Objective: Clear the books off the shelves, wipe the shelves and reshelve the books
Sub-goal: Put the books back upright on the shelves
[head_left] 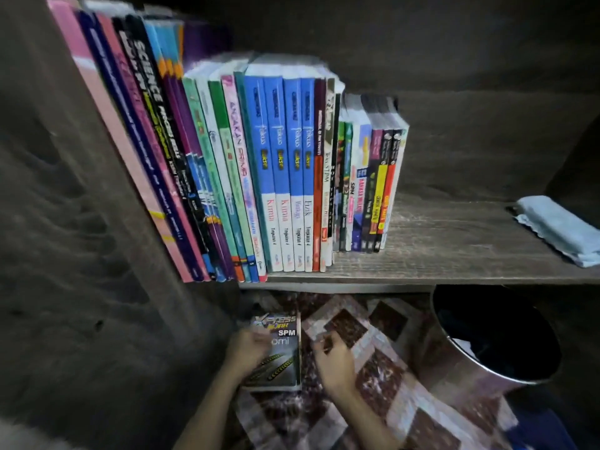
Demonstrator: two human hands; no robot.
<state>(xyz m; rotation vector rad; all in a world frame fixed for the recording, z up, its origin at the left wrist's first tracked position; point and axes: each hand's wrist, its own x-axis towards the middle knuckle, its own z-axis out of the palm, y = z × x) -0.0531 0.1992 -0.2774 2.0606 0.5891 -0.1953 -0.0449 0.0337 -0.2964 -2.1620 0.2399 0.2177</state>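
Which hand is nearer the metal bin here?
Right. The right hand is left of the bin, apart from it, over the patterned floor. The left hand is farther left, at the far edge of the book.

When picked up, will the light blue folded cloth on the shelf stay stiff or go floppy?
Probably floppy: the light blue folded cloth lies in soft layers. Likely light, being thin. It may unfold, since nothing binds it.

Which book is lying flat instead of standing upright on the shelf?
The Xpress SPM book: it lies cover up on the patterned floor below the shelf, touched by the left hand. All the other books stand in a row on the shelf.
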